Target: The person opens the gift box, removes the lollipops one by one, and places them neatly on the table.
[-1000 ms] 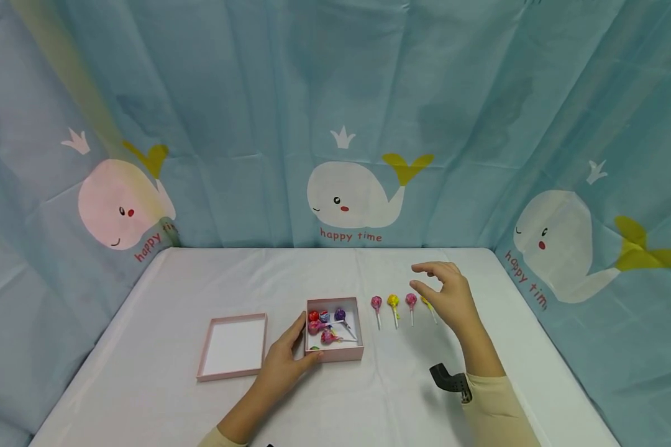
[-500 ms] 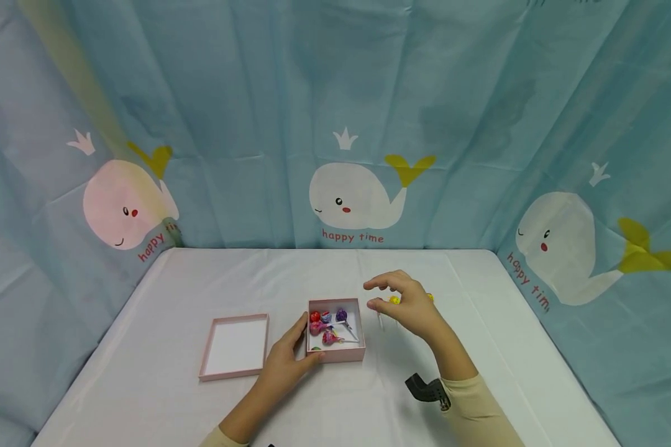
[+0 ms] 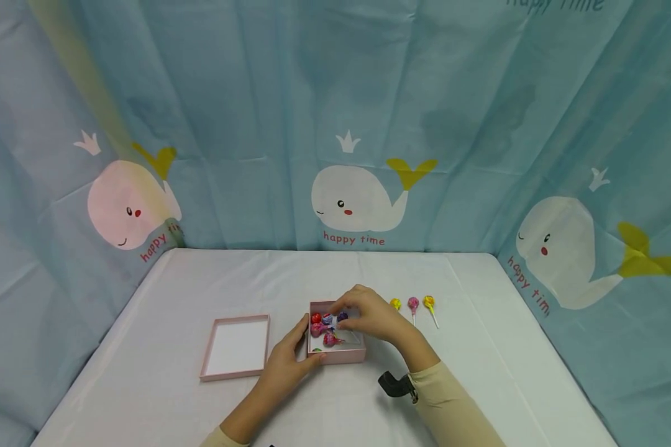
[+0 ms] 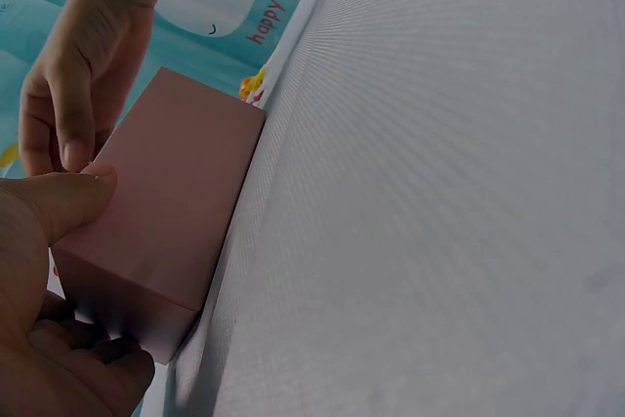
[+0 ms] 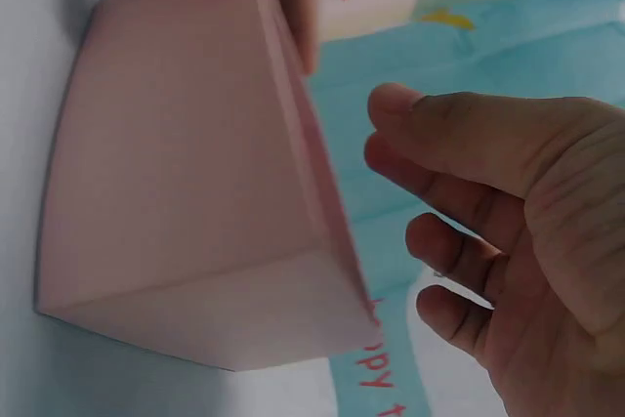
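Right hand (image 3: 371, 315) has been shifted left, fingers apart above one box (image 3: 343, 356), gripped by left hand (image 3: 285, 360); three lollipops (image 3: 413, 303) seen nearer surface's (image 3: 492, 335) right edge.

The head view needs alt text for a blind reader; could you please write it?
A person's left hand holds an open pink box with lollipops inside, and the right hand reaches over it. Three more lollipops lie on the white tabletop to the box's right; a pink-edged lid lies to its left. Behind hangs a teal curtain printed with whales.
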